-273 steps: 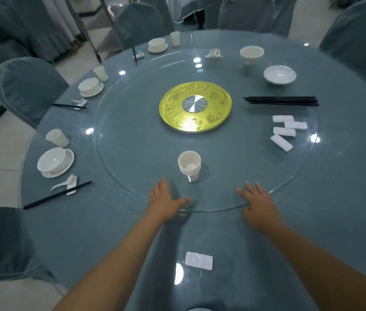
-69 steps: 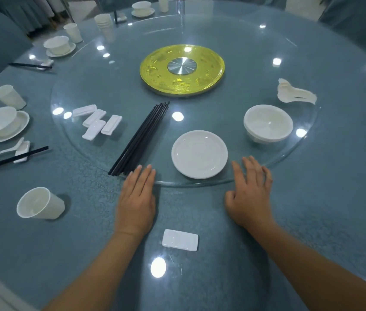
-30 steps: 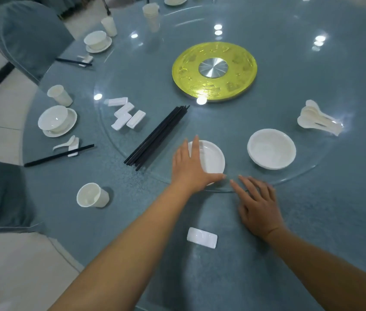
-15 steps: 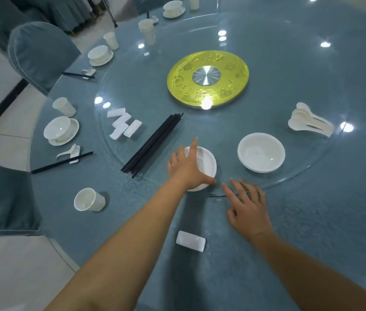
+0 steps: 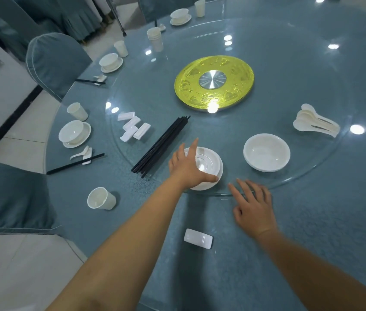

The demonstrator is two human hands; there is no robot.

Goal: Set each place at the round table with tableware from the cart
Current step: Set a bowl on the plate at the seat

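Note:
A small stack of white saucers (image 5: 210, 163) sits on the glass turntable (image 5: 289, 182) near its front edge. My left hand (image 5: 188, 168) lies over the left half of the top saucer, fingers spread across it and thumb hooked round its near rim. My right hand (image 5: 252, 205) rests flat on the blue tablecloth, fingertips at the turntable's edge. Also on the turntable are white bowls (image 5: 266, 152), stacked spoons (image 5: 314, 124), a bundle of black chopsticks (image 5: 160, 147), several chopstick rests (image 5: 132, 127) and a cup stack (image 5: 155, 38). A single rest (image 5: 198, 238) and a cup (image 5: 101, 198) mark the place before me.
Places with bowl, cup, spoon and chopsticks stand along the left rim (image 5: 74, 133), (image 5: 110, 61), and one at the back (image 5: 180, 16). A yellow hub (image 5: 213, 81) sits mid-table. Covered chairs (image 5: 51, 61), (image 5: 9, 194) stand at the left.
The turntable was turned, bringing saucers and bowls round to me. My left hand left the turntable's edge and settled on the saucers; my right hand stayed by the edge.

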